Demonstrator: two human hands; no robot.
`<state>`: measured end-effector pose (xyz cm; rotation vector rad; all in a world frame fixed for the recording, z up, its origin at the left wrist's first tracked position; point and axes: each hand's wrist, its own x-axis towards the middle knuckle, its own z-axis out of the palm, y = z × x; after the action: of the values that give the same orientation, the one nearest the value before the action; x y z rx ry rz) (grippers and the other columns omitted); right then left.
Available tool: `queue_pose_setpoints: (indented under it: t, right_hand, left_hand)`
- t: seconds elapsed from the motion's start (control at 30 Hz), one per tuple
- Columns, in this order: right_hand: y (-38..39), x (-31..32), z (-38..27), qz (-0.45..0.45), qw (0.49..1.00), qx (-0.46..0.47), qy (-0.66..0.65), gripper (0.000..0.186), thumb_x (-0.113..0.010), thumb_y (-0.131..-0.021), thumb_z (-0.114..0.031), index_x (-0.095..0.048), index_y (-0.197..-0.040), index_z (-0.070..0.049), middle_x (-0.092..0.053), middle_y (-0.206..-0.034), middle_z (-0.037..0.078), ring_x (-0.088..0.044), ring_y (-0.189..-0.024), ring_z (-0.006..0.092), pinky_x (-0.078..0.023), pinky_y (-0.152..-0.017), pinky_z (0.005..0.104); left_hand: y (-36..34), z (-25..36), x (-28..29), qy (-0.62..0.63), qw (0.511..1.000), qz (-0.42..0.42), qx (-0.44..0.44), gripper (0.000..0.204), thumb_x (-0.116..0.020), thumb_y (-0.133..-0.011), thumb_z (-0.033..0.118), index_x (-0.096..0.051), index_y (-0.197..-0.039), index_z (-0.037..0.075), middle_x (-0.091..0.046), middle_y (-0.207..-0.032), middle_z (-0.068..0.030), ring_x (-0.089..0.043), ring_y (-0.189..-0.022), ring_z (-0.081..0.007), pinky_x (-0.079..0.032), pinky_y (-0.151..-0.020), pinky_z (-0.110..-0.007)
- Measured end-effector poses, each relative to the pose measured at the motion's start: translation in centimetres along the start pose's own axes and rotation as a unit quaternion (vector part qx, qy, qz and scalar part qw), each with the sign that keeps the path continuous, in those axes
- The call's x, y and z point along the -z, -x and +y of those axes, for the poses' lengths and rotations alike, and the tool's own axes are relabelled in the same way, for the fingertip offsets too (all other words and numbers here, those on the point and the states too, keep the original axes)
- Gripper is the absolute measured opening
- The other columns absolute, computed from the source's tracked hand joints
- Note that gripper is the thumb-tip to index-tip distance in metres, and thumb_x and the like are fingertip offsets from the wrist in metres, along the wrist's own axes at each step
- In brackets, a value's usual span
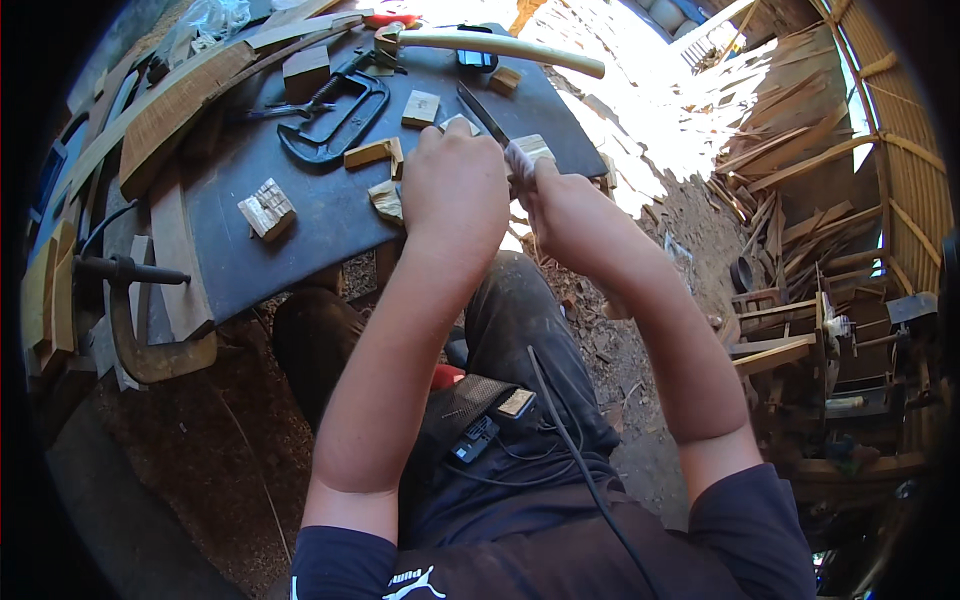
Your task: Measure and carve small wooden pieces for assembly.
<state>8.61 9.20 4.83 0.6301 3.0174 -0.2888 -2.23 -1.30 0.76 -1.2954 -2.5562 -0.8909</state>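
Note:
My left hand [455, 185] rests at the near edge of the dark workbench [300, 225], its fingers curled over a small pale wooden piece that is mostly hidden under it. My right hand [555, 200] grips the taped handle of a thin dark blade [483, 113]. The blade points up and away over the bench, just beside my left hand. A small wooden block [530, 148] lies right behind the handle. Both hands are close together, nearly touching.
On the bench lie a dark C-clamp [335, 115], several small wood blocks [267, 208], a long pale wooden handle [510, 47] and planks [175, 110] at the left. A metal vise [140, 330] stands at the lower left. Scrap wood [790, 210] and shavings cover the ground to the right.

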Motion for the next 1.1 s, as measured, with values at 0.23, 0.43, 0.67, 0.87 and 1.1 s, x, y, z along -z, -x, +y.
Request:
queue_pose_setpoints:
  t: [0.23, 0.43, 0.67, 0.87, 1.1]
  right_hand:
    - [4.9, -0.7, -1.2, 0.012, 0.998, -0.059, -0.033, 0.021, -0.049, -0.104, -0.013, -0.046, -0.114, 0.006, -0.066, -0.082, 0.036, -0.067, -0.079, 0.0523, -0.051, -0.07, 0.0602]
    - [7.1, -2.0, -1.2, -0.047, 0.998, -0.033, 0.037, 0.053, -0.052, -0.091, -0.001, -0.036, -0.14, 0.014, -0.066, -0.075, 0.026, -0.069, -0.074, 0.0448, -0.054, -0.063, 0.052]
    - [2.8, -3.1, 0.8, 0.022, 0.998, -0.063, -0.019, 0.039, -0.053, -0.1, -0.013, -0.037, -0.132, 0.003, -0.062, -0.094, 0.033, -0.067, -0.074, 0.0484, -0.052, -0.066, 0.0572]
    - [3.6, -1.5, -0.1, -0.025, 0.998, -0.062, -0.008, 0.065, -0.051, -0.098, -0.009, -0.025, -0.157, -0.002, -0.062, -0.105, 0.031, -0.069, -0.076, 0.0455, -0.053, -0.068, 0.0557]
    - [6.9, -1.9, 0.7, -0.025, 0.996, -0.024, -0.082, 0.037, -0.053, -0.1, -0.011, -0.041, -0.13, 0.007, -0.066, -0.095, 0.033, -0.068, -0.079, 0.0491, -0.054, -0.07, 0.0556]
  left_hand:
    - [-0.2, 0.6, -0.3, -0.007, 1.0, -0.004, 0.016, 0.024, -0.082, -0.08, 0.025, -0.077, -0.094, 0.006, -0.069, -0.104, -0.0127, -0.066, -0.1, -0.0304, -0.054, -0.088, -0.042]
    - [1.0, -1.1, -0.4, -0.055, 0.998, 0.006, -0.001, 0.012, -0.07, -0.085, 0.015, -0.079, -0.088, 0.009, -0.07, -0.105, -0.0105, -0.067, -0.1, -0.0269, -0.056, -0.085, -0.036]
    - [0.3, -0.4, -0.4, 0.005, 1.0, 0.003, -0.011, 0.018, -0.076, -0.084, 0.02, -0.078, -0.095, 0.006, -0.069, -0.105, -0.0133, -0.066, -0.101, -0.0304, -0.054, -0.089, -0.04]
    - [0.2, 0.2, -0.8, -0.028, 0.999, 0.016, -0.009, 0.013, -0.075, -0.082, 0.016, -0.077, -0.09, 0.006, -0.07, -0.105, -0.012, -0.067, -0.101, -0.0284, -0.055, -0.088, -0.037]
    - [0.2, -0.3, -0.4, -0.015, 1.0, 0.011, -0.004, 0.02, -0.077, -0.082, 0.019, -0.077, -0.097, 0.005, -0.069, -0.105, -0.0147, -0.066, -0.1, -0.0313, -0.054, -0.089, -0.04]
